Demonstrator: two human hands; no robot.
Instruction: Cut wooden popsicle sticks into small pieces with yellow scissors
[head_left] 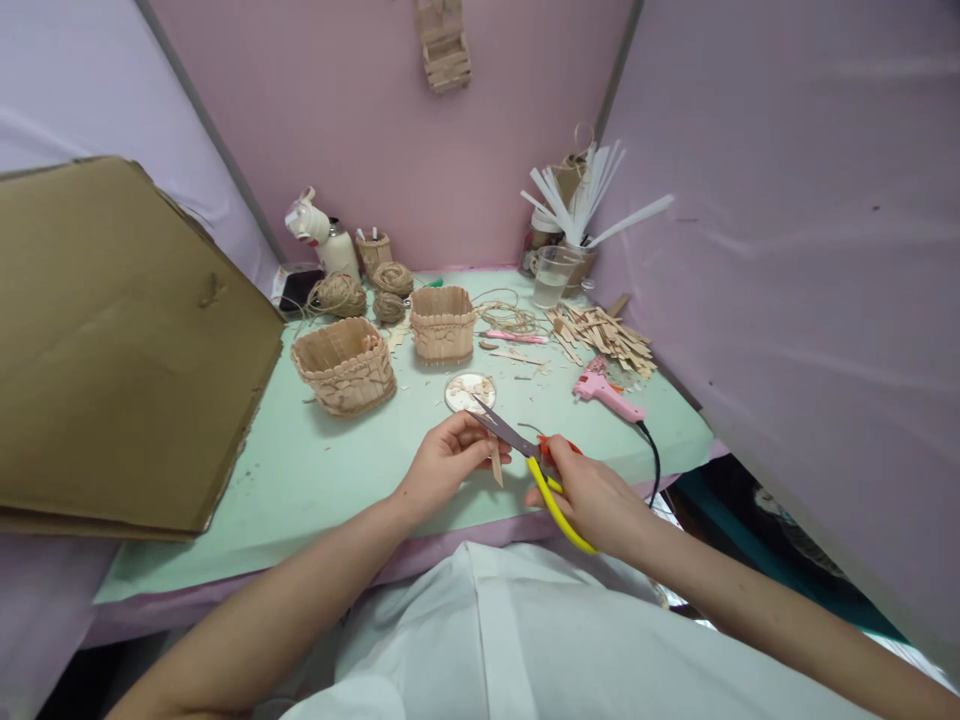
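1. The wooden craft stick (497, 468) is above the pale green surface (322, 480), near its 6 o'clock edge; its visible long axis runs from about 11:30 to 5:30, the lower end pointing toward the person.
2. The left hand (452, 455) has its fingers clamped on the craft stick, with the thumb pressed over it.
3. The right hand (592, 495) curls its fingers around the red-and-yellow handles of the scissors (514, 434). The blades point to about 10 o'clock, slightly parted beside the left fingers; the yellow handle trails toward 5 o'clock.
4. At 11 o'clock from the stick, just beyond the blade tips, sits a round dish (448, 394) holding wood scraps.
5. A pink glue gun (607, 397) lies at 2 o'clock from the scissors, and a stick pile (606, 338) beyond it at 1 o'clock.
6. From the left hand, one woven-look basket (346, 378) stands at 10 o'clock, another basket (444, 338) at 12.
7. The widest room for moving is at 9 o'clock, reaching to the cardboard (127, 350).
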